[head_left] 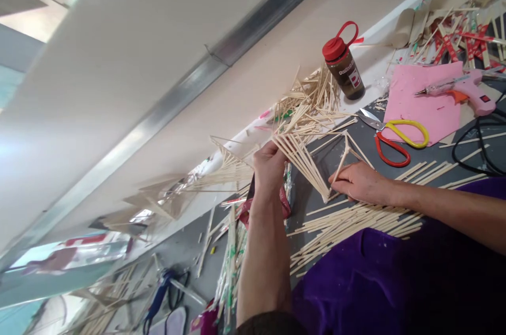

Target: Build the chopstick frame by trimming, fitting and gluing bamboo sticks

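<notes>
A frame of thin wooden sticks (306, 158) glued into a fan-like structure stands on the grey table (316, 198). My left hand (269, 166) is closed on its upper left end. My right hand (361, 182) pinches a single stick (340, 164) that leans against the frame's lower right corner. A row of loose sticks (356, 222) lies under my right wrist, beside purple cloth (375, 282).
Red-and-yellow scissors (395, 137) lie on the table beside pink paper (427, 100) with a pink glue gun (466, 87). A brown bottle with a red cap (346, 63) stands by a stick pile (316, 98). Black cable (480, 145) loops at right. Stick models (166, 198) line the wall.
</notes>
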The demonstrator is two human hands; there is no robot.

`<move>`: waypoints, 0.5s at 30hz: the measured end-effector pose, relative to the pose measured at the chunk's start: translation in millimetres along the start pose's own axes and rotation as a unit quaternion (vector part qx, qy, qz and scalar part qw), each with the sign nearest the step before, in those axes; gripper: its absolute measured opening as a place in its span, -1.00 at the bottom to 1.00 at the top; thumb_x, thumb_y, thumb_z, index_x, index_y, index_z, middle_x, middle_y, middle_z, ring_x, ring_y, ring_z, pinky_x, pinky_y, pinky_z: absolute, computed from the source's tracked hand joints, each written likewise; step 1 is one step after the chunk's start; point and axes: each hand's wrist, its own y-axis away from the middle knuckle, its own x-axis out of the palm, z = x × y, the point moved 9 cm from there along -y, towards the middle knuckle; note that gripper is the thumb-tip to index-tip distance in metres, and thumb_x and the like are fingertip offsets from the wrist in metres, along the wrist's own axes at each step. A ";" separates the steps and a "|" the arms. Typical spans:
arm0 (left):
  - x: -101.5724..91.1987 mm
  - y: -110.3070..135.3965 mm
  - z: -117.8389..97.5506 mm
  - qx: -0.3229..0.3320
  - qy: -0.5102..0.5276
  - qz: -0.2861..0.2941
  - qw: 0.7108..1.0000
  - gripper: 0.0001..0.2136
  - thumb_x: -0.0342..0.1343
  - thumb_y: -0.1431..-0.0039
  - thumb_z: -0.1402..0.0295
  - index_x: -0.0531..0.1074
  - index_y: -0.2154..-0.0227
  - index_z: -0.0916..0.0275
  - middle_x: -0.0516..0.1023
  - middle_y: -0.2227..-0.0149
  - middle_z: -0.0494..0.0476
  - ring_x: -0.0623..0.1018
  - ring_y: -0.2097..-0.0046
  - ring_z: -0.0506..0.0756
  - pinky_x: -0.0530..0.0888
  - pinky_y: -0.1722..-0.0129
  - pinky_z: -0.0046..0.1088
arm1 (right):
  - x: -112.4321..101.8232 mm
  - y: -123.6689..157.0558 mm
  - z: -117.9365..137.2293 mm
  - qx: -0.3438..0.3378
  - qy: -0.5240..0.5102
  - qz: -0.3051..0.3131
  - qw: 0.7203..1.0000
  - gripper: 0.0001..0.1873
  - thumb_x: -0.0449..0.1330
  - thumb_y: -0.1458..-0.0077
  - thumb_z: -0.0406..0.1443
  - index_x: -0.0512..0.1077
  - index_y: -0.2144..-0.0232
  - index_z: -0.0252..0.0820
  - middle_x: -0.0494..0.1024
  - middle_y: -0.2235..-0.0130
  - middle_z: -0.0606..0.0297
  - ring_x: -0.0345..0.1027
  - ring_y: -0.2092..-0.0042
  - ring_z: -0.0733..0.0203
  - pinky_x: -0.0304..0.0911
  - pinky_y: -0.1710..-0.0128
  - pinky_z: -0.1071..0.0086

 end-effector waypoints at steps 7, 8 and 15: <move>26.9 -5.9 0.1 -0.015 0.093 0.064 0.994 -0.80 0.29 0.16 0.32 0.60 0.40 0.25 0.58 0.46 0.05 0.49 0.45 0.01 0.37 0.46 -0.51 | 11.3 4.0 -5.3 0.007 -0.025 -0.057 0.998 -0.90 0.20 -0.04 -0.37 0.52 0.40 -0.28 0.56 0.28 0.23 0.36 0.34 0.29 0.17 0.33 0.45; 29.4 -4.7 0.7 -0.022 0.105 0.066 0.992 -0.78 0.29 0.17 0.30 0.60 0.38 0.26 0.59 0.45 0.06 0.51 0.43 0.03 0.38 0.46 -0.51 | 13.1 4.3 -7.3 0.010 -0.032 -0.059 0.998 -0.90 0.21 -0.03 -0.36 0.52 0.38 -0.27 0.56 0.24 0.22 0.36 0.33 0.29 0.19 0.31 0.44; 18.2 11.5 11.2 -0.066 0.184 -0.006 0.981 -0.68 0.29 0.11 0.14 0.53 0.31 0.23 0.57 0.40 0.04 0.51 0.43 -0.04 0.41 0.44 -0.58 | 20.0 5.6 -16.8 0.023 -0.053 -0.055 0.997 -0.65 0.23 0.02 -0.35 0.48 0.11 -0.24 0.52 0.18 0.21 0.33 0.36 0.32 0.23 0.32 0.43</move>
